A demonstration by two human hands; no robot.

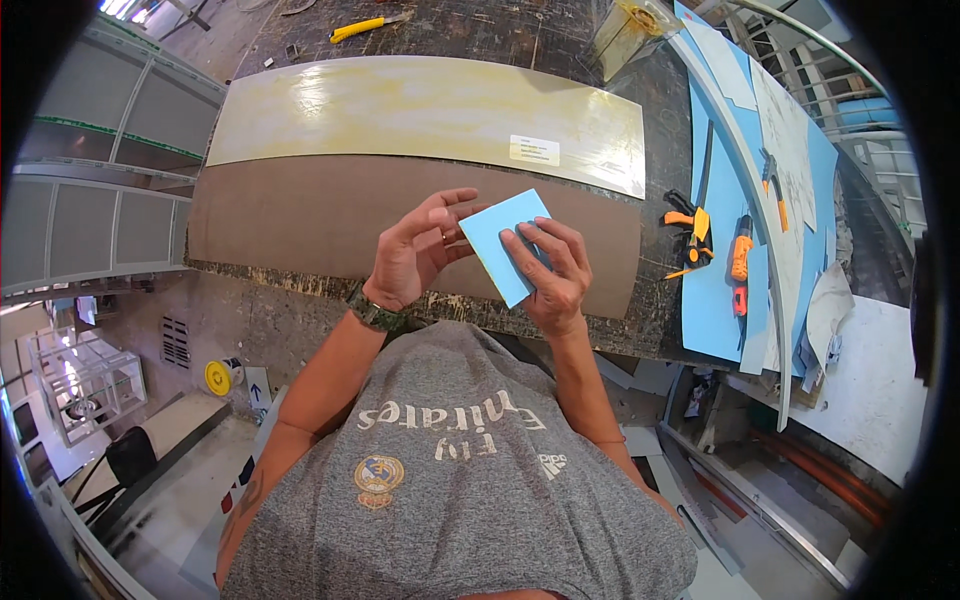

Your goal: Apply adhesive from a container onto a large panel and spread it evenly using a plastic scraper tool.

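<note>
one pale-blue square [490, 230] was in my right hand [556, 274], over the brown panel [320, 215] on the dark bench [490, 35]; that hand's fingers lay slightly bent across its face, the thumb hidden. my left hand [405, 250] was half open beside the square's left edge; whether its fingertips touched, i could not tell. i judged the square light, fairly stiff, little prone to slip, best held by opposite edges.
</note>
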